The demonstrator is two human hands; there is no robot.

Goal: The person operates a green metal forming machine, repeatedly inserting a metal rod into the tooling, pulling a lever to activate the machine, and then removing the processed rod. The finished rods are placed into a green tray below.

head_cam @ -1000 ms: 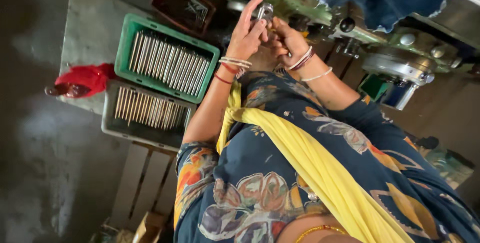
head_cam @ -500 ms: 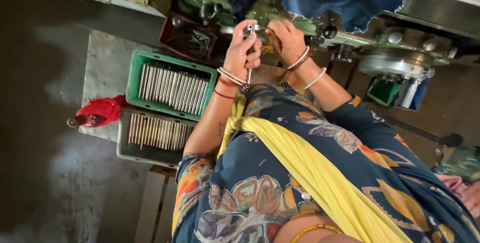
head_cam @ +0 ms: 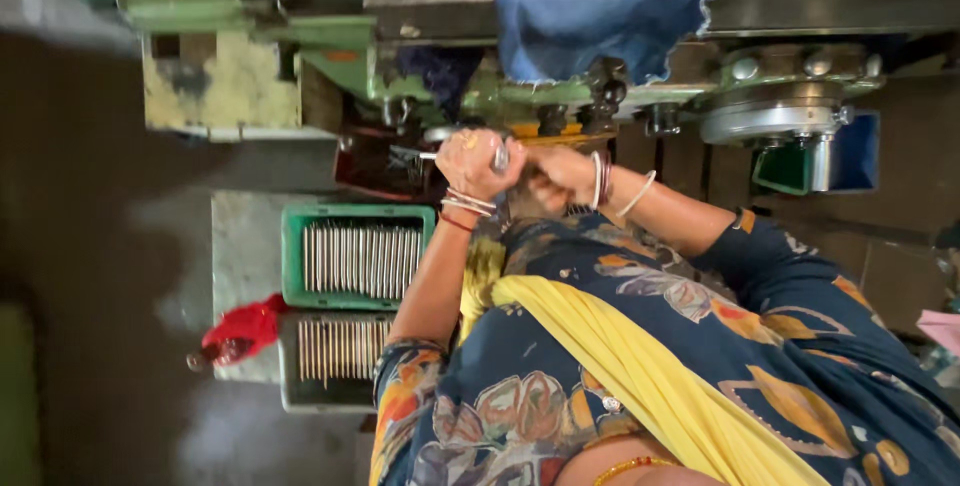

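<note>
Both hands meet at the far edge of my view, hard against the green machine (head_cam: 300,56). My left hand (head_cam: 475,161) is clenched around a small shiny metal part (head_cam: 499,156), whose rounded end shows just right of the knuckles; my right hand (head_cam: 555,174) closes in beside it, fingers curled toward the same piece, though I cannot tell whether it truly grips it.

Since a second ago the pair has travelled away from my body: then they were raised apart from the machine, the part held up between the fingers; now they sit touching its dark red tray (head_cam: 385,161). I judge the piece is being brought to the machine.

Left of my forearm, a green crate (head_cam: 355,214) holds a row of thin metal rods (head_cam: 362,259); nearer me, a grey tray (head_cam: 330,401) carries a second row. Both stand on a pale slab (head_cam: 240,246), with a red cloth (head_cam: 240,331) at its left edge. A blue cloth (head_cam: 600,6) hangs over the machine's far rail.
</note>
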